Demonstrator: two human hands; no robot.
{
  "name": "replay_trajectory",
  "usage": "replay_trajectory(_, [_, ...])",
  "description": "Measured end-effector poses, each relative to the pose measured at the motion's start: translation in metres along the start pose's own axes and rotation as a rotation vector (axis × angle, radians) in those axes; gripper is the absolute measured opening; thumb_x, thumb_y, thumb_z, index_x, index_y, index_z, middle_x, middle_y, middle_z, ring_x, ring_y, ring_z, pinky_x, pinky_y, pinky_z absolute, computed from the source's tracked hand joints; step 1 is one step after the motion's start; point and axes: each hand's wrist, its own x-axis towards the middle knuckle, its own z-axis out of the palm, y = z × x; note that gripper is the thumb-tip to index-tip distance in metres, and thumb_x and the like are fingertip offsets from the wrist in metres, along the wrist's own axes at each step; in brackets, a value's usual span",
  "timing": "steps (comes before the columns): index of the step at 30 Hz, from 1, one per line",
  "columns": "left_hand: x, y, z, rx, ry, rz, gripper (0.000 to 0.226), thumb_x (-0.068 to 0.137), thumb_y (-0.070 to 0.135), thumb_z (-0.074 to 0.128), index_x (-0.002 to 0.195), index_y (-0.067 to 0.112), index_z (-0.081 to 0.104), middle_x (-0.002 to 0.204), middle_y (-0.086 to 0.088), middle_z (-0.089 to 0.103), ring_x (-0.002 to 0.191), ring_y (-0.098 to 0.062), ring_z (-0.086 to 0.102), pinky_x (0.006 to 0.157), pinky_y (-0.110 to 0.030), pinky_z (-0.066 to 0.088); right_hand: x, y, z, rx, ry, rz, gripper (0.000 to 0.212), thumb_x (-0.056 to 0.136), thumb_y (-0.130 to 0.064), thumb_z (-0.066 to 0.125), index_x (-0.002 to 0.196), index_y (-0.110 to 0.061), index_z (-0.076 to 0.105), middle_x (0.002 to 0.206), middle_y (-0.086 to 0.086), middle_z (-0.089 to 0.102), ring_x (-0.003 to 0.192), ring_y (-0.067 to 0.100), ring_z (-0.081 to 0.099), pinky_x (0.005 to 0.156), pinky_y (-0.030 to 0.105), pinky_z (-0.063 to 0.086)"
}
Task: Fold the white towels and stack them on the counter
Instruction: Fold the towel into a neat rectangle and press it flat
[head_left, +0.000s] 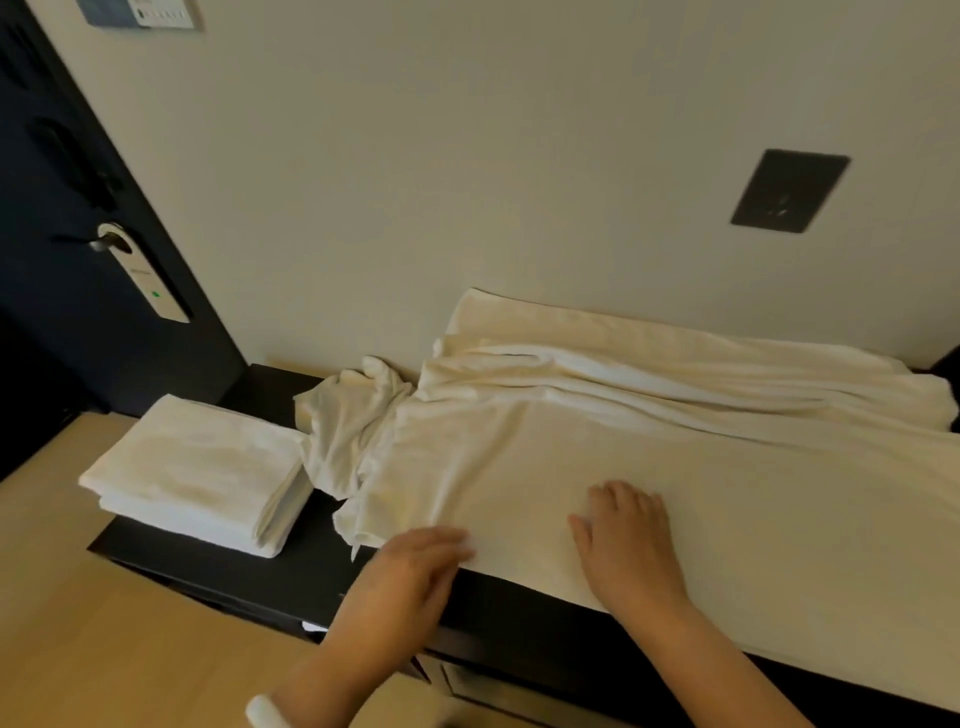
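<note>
Dark door (52, 322) on your far left, then the black counter (311, 566) along a cream wall (467, 156). Your folded towel stack (197, 467) sits on its left end, a crumpled towel (348, 431) just beside it. Your left hand (415, 566), fingers straight but blurry, touches the near edge of the spread towel (727, 493). Your right hand (623, 540) lies flat on it, fingers relaxed.

Soft, warm indoor light; wide-angle view, bent at the edges.
The cream wall (467, 156) is evenly lit, while the dark door (62, 338) at left sinks into shadow. The left hand (415, 564) is smeared by motion blur, the right hand (626, 535) sharper. Faint shadows mark the folds of the spread towel (675, 457), and the whole frame looks slightly soft.
</note>
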Motion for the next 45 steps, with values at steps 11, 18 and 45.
replay_trajectory(11, [0.065,-0.065,-0.028,-0.323,0.02,-0.832,0.047,0.096,0.055,0.048,0.107,0.009,0.05,0.098,0.0,0.057,0.086,-0.016,0.054,0.073,-0.03,0.041,0.037,-0.063,0.047,-0.033,-0.022,-0.205,0.066,0.095,-0.061,0.002,0.157,-0.038,0.003,0.165,0.004,-0.002,0.151,0.021,-0.007,0.118,0.046,-0.009])
replay_trajectory(18, [0.051,-0.077,-0.026,-0.325,0.109,-0.595,0.033,0.102,0.043,0.042,0.092,0.012,0.048,0.078,-0.005,0.055,0.066,-0.016,0.052,0.057,-0.028,0.039,0.036,-0.062,0.051,-0.074,-0.018,-0.22,0.071,0.091,-0.073,-0.007,0.156,-0.043,-0.001,0.165,0.005,-0.009,0.152,0.024,-0.01,0.118,0.053,-0.007])
replay_trajectory(45, [0.027,-0.08,-0.057,-0.28,0.041,0.015,0.021,0.077,0.061,0.067,0.094,0.049,0.067,0.123,0.026,0.041,0.12,-0.002,0.036,0.097,-0.018,0.036,0.034,-0.042,0.038,0.257,-0.101,-0.317,0.063,0.086,-0.065,0.016,0.145,-0.049,0.031,0.163,-0.016,0.0,0.148,-0.002,-0.013,0.12,0.035,-0.016])
